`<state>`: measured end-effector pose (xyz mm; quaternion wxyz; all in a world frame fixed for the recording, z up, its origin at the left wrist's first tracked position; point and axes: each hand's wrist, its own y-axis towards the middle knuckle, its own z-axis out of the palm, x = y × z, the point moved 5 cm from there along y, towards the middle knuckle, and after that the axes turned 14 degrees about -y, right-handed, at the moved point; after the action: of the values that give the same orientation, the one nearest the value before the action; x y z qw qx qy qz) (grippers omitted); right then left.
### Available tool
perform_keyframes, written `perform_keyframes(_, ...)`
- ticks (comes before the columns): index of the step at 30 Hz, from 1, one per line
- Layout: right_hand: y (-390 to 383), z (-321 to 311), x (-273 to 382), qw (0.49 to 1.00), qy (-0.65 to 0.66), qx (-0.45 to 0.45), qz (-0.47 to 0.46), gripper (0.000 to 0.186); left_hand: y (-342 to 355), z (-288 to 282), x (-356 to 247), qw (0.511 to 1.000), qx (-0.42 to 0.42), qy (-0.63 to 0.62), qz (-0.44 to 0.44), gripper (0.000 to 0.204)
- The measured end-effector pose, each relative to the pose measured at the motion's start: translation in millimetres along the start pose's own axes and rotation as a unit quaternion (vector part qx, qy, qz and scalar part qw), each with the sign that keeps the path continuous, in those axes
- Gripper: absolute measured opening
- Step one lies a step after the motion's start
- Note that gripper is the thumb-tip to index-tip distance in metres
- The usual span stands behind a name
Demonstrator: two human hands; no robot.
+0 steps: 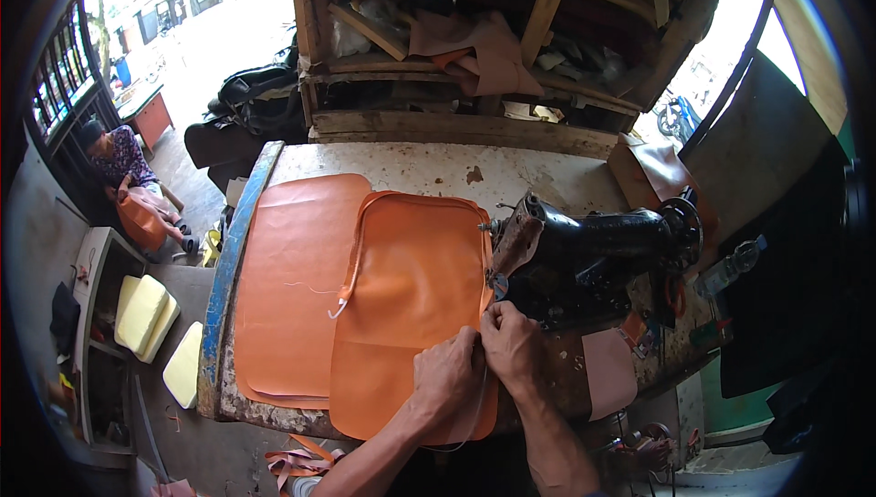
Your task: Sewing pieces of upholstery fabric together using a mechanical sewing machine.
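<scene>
An orange leather-like panel (411, 269) with rounded corners and a raised trim (359, 251) along its upper edges lies under the head of a black sewing machine (602, 241). My left hand (447, 374) is closed on the panel's right edge, fingers curled. Just beyond it, my right hand (511, 342) pinches the same edge close to the needle area, which the machine head partly hides. A pale cord end (336, 309) sticks out of the trim at the left. Beneath the panel, another orange panel (287, 287) lies flat at the left.
The worn worktable (401, 162) has a blue left edge. A wooden shelf (456, 127) stacked with scraps stands behind. A plastic bottle (730, 264) and a pink piece (609, 372) lie at the right. Yellow foam pads (146, 314) are at the left, where another person (123, 164) sits holding orange material.
</scene>
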<state>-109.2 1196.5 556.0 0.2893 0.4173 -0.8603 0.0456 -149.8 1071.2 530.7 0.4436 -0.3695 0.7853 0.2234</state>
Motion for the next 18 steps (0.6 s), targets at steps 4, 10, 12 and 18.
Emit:
perform_keyframes(4,-13,-7,-3,0.996,0.010,0.050,0.066,0.016,1,-2,-2,0.999,-0.024,-0.027,0.013,0.019)
perform_keyframes(10,3,-3,2,0.999,-0.027,-0.002,0.035,0.017,-1,0,-1,1.000,-0.011,-0.016,-0.005,0.020)
perform_keyframes(12,4,-6,3,0.999,-0.030,-0.028,0.003,0.020,0,-1,-2,1.000,-0.007,0.000,0.003,0.020)
perform_keyframes(18,1,-5,-5,0.997,-0.042,0.043,0.049,0.017,-1,0,-2,1.000,-0.013,-0.008,0.013,0.019)
